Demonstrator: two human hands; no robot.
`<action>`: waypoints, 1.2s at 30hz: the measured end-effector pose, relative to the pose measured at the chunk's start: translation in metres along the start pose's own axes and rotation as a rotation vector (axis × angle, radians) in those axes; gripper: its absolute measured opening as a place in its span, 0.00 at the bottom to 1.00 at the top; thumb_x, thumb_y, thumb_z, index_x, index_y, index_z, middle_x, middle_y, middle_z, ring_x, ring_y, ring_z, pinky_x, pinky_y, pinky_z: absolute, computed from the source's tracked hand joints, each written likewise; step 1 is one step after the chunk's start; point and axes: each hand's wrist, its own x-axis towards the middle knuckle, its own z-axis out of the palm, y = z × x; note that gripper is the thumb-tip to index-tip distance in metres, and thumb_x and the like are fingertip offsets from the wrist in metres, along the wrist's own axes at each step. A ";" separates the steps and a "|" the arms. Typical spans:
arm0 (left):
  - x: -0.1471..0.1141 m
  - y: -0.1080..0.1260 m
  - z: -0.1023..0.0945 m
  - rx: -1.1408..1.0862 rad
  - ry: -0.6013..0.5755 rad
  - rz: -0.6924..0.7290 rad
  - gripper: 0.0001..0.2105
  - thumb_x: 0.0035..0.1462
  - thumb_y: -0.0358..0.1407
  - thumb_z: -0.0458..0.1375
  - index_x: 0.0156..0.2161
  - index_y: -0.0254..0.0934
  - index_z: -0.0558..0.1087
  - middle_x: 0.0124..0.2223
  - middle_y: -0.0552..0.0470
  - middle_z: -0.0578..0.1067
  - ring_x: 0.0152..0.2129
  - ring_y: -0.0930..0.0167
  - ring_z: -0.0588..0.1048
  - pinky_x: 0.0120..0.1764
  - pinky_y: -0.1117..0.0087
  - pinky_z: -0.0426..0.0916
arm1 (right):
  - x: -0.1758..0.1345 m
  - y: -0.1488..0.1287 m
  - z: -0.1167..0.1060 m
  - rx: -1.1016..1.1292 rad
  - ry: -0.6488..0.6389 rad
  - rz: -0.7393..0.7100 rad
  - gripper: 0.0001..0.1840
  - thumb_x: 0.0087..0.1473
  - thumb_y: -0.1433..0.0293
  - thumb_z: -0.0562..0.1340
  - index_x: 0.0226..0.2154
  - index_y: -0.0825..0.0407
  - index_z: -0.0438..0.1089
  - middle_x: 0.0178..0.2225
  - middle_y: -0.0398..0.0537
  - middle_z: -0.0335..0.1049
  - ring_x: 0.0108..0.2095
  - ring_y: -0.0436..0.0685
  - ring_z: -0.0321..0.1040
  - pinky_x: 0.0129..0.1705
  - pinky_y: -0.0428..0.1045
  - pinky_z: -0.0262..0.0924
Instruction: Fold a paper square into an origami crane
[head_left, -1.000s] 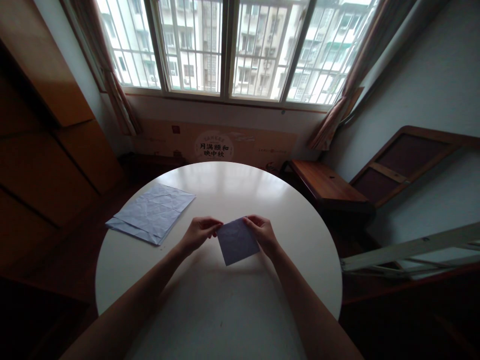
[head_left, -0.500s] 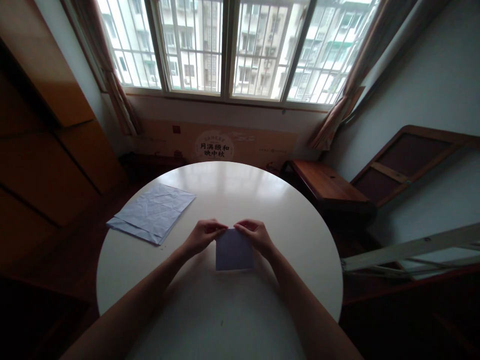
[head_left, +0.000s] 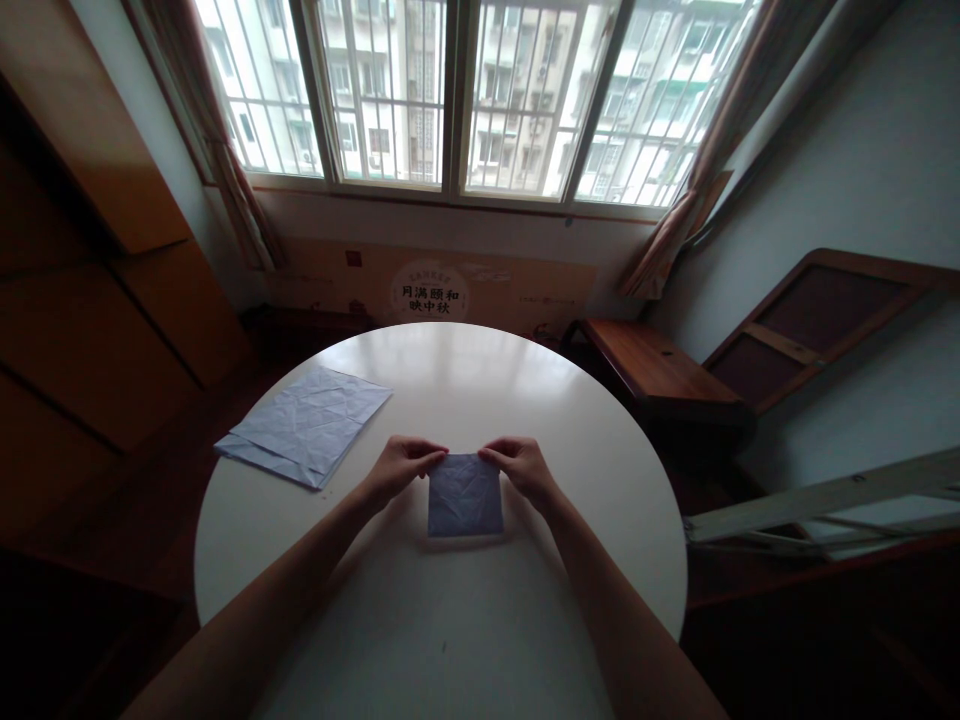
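Beyond the far edge of the bench [head_left: 585,450], one printed banner [head_left: 495,285] is showing large characters reading 月满颐和 over 映中秋 (its smaller lettering is coming out too faint to read). Above the middle of the bench, the fingers of the left hand [head_left: 405,468] and the right hand [head_left: 525,468] are pinching one small blue-grey paper square [head_left: 465,500], each gripping one upper corner. The square is extending below and between the fingers, toward the near side of the bench; whether its lower edge is touching the bench, I cannot tell. One larger creased folded paper [head_left: 307,425] is lying on the bench's left part, reaching its edge. Two curtains [head_left: 232,190] are hanging beyond the bench
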 end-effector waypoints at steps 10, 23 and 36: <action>0.003 0.000 -0.002 -0.160 0.136 -0.014 0.15 0.39 0.39 0.69 0.33 0.31 0.80 0.26 0.47 0.79 0.21 0.73 0.71 0.27 0.72 0.66 | -0.002 -0.004 0.000 0.082 -0.023 -0.033 0.17 0.39 0.57 0.70 0.25 0.55 0.74 0.22 0.44 0.72 0.23 0.50 0.64 0.28 0.47 0.57; 0.001 -0.010 0.002 -0.251 0.068 -0.113 0.19 0.39 0.44 0.69 0.29 0.27 0.76 0.25 0.47 0.76 0.20 0.74 0.71 0.25 0.73 0.66 | -0.002 0.001 0.007 0.225 0.066 0.052 0.21 0.36 0.54 0.70 0.26 0.55 0.73 0.24 0.46 0.72 0.23 0.51 0.64 0.26 0.46 0.57; -0.008 -0.015 0.006 0.818 -0.204 0.527 0.08 0.57 0.33 0.58 0.40 0.44 0.78 0.40 0.48 0.76 0.38 0.67 0.73 0.46 0.63 0.64 | 0.000 0.013 0.001 -0.445 0.305 -0.272 0.19 0.49 0.65 0.62 0.44 0.55 0.72 0.32 0.50 0.71 0.27 0.53 0.63 0.32 0.49 0.62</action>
